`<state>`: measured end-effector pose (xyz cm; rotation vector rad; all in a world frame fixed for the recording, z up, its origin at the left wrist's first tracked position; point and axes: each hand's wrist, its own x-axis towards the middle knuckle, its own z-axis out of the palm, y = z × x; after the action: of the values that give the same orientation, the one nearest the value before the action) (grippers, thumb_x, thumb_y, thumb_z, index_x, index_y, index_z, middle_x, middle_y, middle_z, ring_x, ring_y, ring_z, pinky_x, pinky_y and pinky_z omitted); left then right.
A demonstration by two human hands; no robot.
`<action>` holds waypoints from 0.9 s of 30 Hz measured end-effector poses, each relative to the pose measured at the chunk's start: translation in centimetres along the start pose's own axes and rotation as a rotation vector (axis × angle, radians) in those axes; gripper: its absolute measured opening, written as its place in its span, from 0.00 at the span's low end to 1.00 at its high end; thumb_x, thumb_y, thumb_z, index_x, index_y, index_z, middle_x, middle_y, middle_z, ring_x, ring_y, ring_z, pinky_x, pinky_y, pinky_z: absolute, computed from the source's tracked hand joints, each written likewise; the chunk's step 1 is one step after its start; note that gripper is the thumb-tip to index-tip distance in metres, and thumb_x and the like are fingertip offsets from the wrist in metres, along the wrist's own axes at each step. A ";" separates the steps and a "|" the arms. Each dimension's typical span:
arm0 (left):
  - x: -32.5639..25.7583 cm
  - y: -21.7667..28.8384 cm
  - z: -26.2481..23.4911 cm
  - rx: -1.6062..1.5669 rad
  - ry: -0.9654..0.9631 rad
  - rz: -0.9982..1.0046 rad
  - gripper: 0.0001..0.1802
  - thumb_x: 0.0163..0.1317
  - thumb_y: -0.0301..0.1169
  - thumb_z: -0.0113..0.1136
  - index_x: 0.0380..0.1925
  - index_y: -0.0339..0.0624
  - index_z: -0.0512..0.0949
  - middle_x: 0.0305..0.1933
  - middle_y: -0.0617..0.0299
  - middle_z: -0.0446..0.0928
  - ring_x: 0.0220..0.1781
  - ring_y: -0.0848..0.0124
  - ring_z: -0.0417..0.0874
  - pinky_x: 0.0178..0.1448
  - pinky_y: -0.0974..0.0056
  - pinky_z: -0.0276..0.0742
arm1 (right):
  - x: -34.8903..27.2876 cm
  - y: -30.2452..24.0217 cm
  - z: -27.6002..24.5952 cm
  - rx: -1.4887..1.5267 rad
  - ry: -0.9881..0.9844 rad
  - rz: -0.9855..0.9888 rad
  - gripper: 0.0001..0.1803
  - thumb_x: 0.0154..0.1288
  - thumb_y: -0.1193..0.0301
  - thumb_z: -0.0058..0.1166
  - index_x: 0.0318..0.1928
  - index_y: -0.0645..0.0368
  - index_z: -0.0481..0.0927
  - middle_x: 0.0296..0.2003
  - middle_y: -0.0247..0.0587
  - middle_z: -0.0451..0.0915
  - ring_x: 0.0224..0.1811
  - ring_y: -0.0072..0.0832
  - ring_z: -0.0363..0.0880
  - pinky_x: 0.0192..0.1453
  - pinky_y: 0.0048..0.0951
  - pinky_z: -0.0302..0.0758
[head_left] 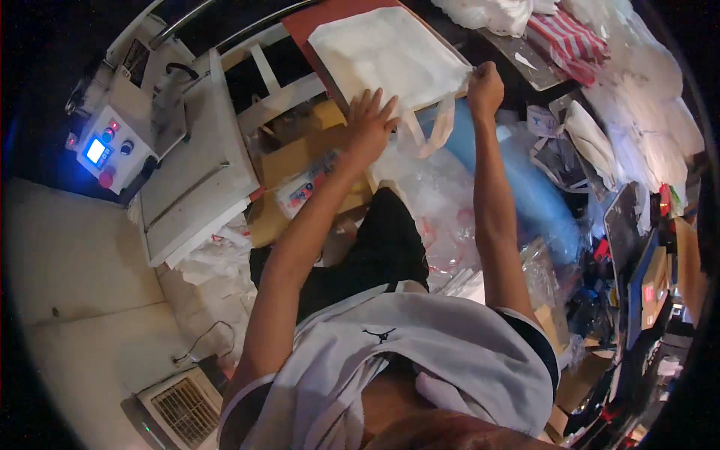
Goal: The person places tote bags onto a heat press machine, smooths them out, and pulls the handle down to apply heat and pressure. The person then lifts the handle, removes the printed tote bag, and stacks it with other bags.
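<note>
A soft white bag [386, 56] is lying flat in front of you, spread between your two sets of fingers, its matte, cloth-like surface showing faint creases and its outline forming a rough square. You are fanning your left fingers [366, 103] wide, resting them flat over the bag's near edge. Your right fingers [484, 73] are curling closed, pinching the bag at its right corner. Between the two, a pale strap handle [435, 139] is hanging in a limp loop off the near edge. Under the bag, a stiff reddish-brown board [315, 22] is showing its rim beyond your left fingers.

Left of your left fingers, a white slatted frame [281, 97] is crossing above folded brown cardboard [289, 154]. Nearer to you than both sets of fingers, crumpled clear plastic film [427, 195] is glistening, and a smooth, bulging blue plastic sack [525, 180] is lying below your right fingers. Right of those fingers, a red-and-white striped bag [570, 45] is slumping in thin, wrinkled folds on a dark desk [506, 49], near a crinkled, translucent heap of white plastic [637, 97]. Well left of your left fingers, a smooth, flat-sided white cabinet [199, 172] is standing beside a boxy control panel [124, 161], whose rectangular screen [95, 151] is glowing among round knobs.
</note>
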<state>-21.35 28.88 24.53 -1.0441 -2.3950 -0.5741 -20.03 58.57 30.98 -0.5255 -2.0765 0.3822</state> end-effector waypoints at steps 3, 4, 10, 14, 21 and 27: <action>-0.1 0.4 0.0 -0.012 0.006 -0.008 0.29 0.73 0.49 0.52 0.71 0.59 0.70 0.76 0.52 0.64 0.79 0.47 0.59 0.81 0.39 0.51 | -0.3 1.2 0.8 0.034 -0.022 0.097 0.12 0.64 0.63 0.63 0.40 0.56 0.78 0.33 0.50 0.85 0.37 0.52 0.85 0.41 0.49 0.78; -0.1 0.4 0.0 -0.010 0.013 -0.005 0.29 0.73 0.49 0.52 0.71 0.59 0.70 0.76 0.52 0.64 0.79 0.48 0.59 0.81 0.39 0.51 | -0.4 1.5 1.0 0.032 -0.006 0.134 0.12 0.65 0.63 0.63 0.39 0.56 0.79 0.33 0.49 0.85 0.37 0.52 0.85 0.41 0.48 0.78; 0.2 0.2 0.5 0.003 0.033 -0.014 0.29 0.72 0.50 0.54 0.71 0.62 0.70 0.77 0.55 0.63 0.79 0.49 0.59 0.80 0.39 0.50 | -3.1 1.2 0.3 0.114 0.108 0.406 0.16 0.65 0.59 0.65 0.40 0.59 0.80 0.33 0.48 0.85 0.37 0.47 0.85 0.44 0.44 0.78; 0.0 0.1 0.9 0.021 -0.023 -0.041 0.29 0.72 0.51 0.54 0.72 0.64 0.69 0.78 0.55 0.62 0.79 0.49 0.59 0.80 0.39 0.49 | -7.9 -0.1 -1.1 0.383 -0.108 0.187 0.18 0.61 0.57 0.68 0.38 0.59 0.78 0.35 0.45 0.83 0.40 0.47 0.81 0.45 0.45 0.76; 0.0 -0.4 1.0 0.004 0.002 0.000 0.30 0.73 0.52 0.52 0.73 0.67 0.66 0.79 0.54 0.61 0.80 0.48 0.58 0.81 0.38 0.48 | -10.2 -1.1 -1.7 0.031 -0.048 -0.127 0.13 0.52 0.69 0.66 0.36 0.57 0.78 0.37 0.46 0.78 0.41 0.48 0.75 0.45 0.47 0.72; 0.2 -0.3 0.4 0.009 -0.048 -0.009 0.30 0.72 0.52 0.53 0.73 0.66 0.67 0.78 0.53 0.61 0.80 0.49 0.58 0.81 0.39 0.47 | -9.7 0.6 -3.4 -0.174 -0.226 0.007 0.13 0.55 0.68 0.67 0.37 0.58 0.78 0.38 0.49 0.77 0.42 0.48 0.76 0.45 0.47 0.74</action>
<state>-21.78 29.04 24.27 -1.0552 -2.4420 -0.5463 -12.36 54.38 25.49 -0.6160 -2.3408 0.2764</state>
